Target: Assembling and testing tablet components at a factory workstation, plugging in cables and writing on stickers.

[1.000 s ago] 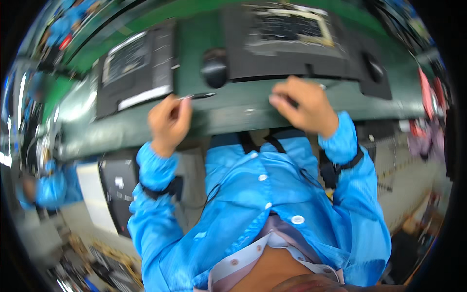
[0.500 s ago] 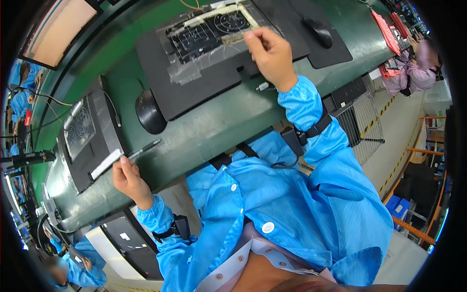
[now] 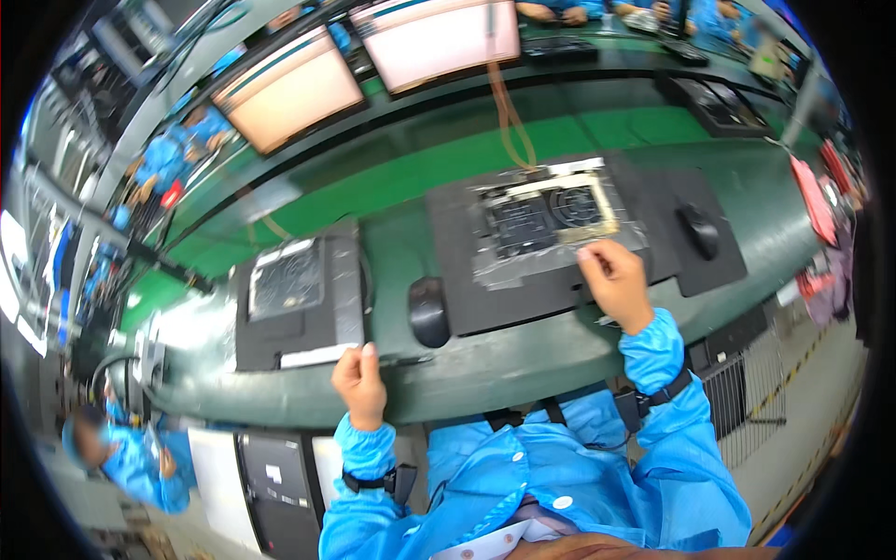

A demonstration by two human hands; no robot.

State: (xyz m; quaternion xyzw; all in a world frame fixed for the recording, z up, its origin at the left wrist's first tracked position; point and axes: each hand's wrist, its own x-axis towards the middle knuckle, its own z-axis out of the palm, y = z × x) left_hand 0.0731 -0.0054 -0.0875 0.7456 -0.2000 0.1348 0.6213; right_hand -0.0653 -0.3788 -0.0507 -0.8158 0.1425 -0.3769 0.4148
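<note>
My right hand (image 3: 618, 285) is closed, thumb and fingers curled together, over the near right edge of a black patterned panel (image 3: 537, 222). That panel lies under clear film and tape on a large black mat (image 3: 504, 313). Whatever the fingers may pinch is hidden. At the table's front edge my left hand (image 3: 362, 385) is closed too, beside the end of a white strip (image 3: 315, 357) on a smaller dark board. Next to its fingertips lies a dark pen-like stick (image 3: 409, 360); I cannot tell whether they touch it. A second patterned panel (image 3: 287, 280) sits on that board.
A black mouse (image 3: 429, 313) stands between the two boards, another black mouse (image 3: 697, 231) on a pad at right. Two monitors (image 3: 439, 42) stand behind. A hanging cable (image 3: 511, 121) reaches the far edge of the large mat. Several people work across the table and at the sides.
My view has swung, bringing the monitors and more of the far table into sight. Both hands stay closed at nearly the same places beside the boards.
</note>
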